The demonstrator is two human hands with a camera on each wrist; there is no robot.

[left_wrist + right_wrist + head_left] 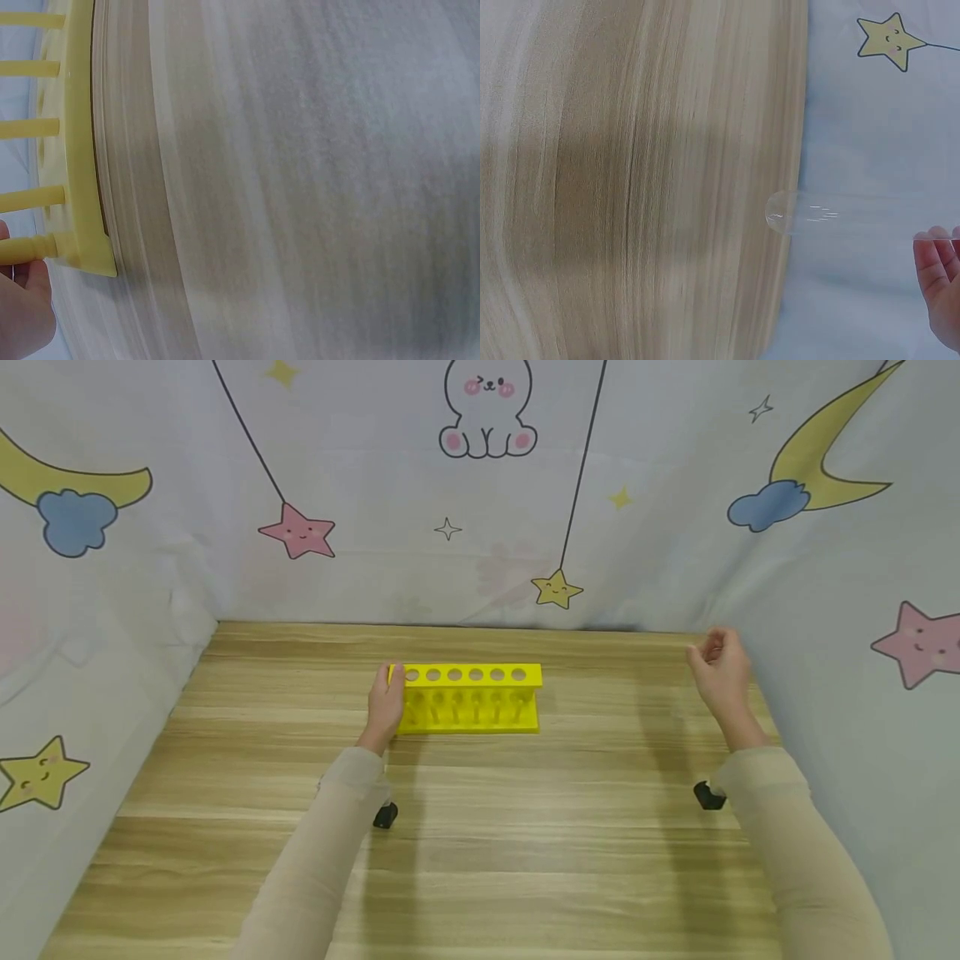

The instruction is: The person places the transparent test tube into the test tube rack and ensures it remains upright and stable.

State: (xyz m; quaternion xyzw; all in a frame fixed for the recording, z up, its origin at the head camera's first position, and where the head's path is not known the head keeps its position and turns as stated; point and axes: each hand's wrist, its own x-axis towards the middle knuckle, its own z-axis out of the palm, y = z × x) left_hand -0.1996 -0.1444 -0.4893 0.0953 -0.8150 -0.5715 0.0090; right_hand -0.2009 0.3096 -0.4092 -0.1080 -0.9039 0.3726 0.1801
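Observation:
A yellow test tube rack [466, 675] with a row of round holes along its top and upright pegs on its base stands on the table. My left hand [385, 703] grips its left end, thumb over the top bar. In the left wrist view the rack [79, 150] runs along the left edge, and part of the hand [24, 311] shows beside a peg. Over the table's far right, my right hand [723, 672] pinches a clear test tube [817, 214]. The tube's rounded bottom points down; it is barely visible in the head view.
The wood-grain table [525, 827] meets a white curtain [390, 577] printed with stars and moons at the back and both sides. Black pieces, apparently wrist cameras [386, 815], hang beneath both sleeves.

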